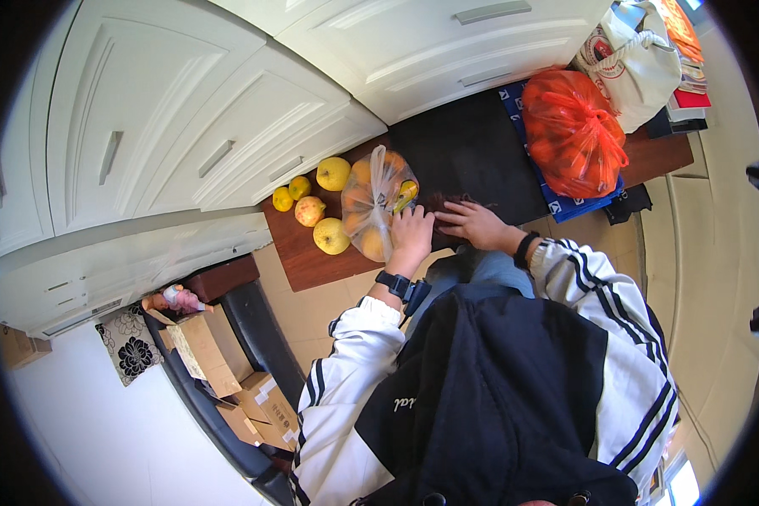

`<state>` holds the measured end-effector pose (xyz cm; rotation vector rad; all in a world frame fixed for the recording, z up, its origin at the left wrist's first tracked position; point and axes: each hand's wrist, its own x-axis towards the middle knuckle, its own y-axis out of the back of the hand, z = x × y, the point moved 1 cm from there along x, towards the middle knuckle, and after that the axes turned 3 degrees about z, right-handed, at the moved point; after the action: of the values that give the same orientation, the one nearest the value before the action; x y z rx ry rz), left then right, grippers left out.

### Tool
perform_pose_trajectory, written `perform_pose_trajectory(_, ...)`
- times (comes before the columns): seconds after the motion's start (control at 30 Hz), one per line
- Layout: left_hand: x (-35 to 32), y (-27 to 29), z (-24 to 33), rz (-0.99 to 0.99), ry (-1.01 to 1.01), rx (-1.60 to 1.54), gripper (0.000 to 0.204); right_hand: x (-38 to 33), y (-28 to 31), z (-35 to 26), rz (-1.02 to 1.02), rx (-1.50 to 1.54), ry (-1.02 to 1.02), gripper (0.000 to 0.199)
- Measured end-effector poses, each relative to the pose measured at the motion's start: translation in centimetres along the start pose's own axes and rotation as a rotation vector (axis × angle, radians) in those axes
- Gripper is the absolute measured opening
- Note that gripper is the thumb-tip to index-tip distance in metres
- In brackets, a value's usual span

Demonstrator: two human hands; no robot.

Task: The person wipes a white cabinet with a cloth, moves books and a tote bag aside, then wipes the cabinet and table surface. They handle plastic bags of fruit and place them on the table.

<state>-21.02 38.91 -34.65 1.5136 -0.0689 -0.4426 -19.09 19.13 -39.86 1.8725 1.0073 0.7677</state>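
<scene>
A clear plastic bag of round orange and yellow fruit stands knotted on the brown wooden table. My left hand is at the bag's right side, its fingers apart and pointing away from me, near a yellow-and-dark patch on the bag. Close beside it my right hand is spread over the near edge of a black mat, holding nothing. A dark brownish, blurry patch past the fingertips is too unclear to name. Left of the bag lie loose yellow fruits and a reddish pomegranate.
On the right, a red plastic bag full of round fruit rests on a blue packet. Behind it are a white cloth bag and stacked books. White cabinets line the far side. Cardboard boxes sit on a black bench at lower left.
</scene>
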Motion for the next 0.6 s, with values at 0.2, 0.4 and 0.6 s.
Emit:
perform_pose_trajectory(0.2, -0.4, 0.5, -0.3, 0.018, -0.076, 0.036, 0.012, -5.1, 2.9, 2.4, -0.080, 0.021, -0.104, 0.046)
perform_pose_trajectory(0.4, -1.4, 1.0, -0.1, 0.066, -0.098, -0.092, 0.026, -1.0, 4.4, 9.7, 0.185, -0.197, -0.542, 0.052)
perform_pose_trajectory(0.6, -1.3, 2.6, 0.0, 0.213, -0.047, -0.323, 0.018, 5.3, 2.4, 10.9, 0.311, -0.238, -0.595, 0.049)
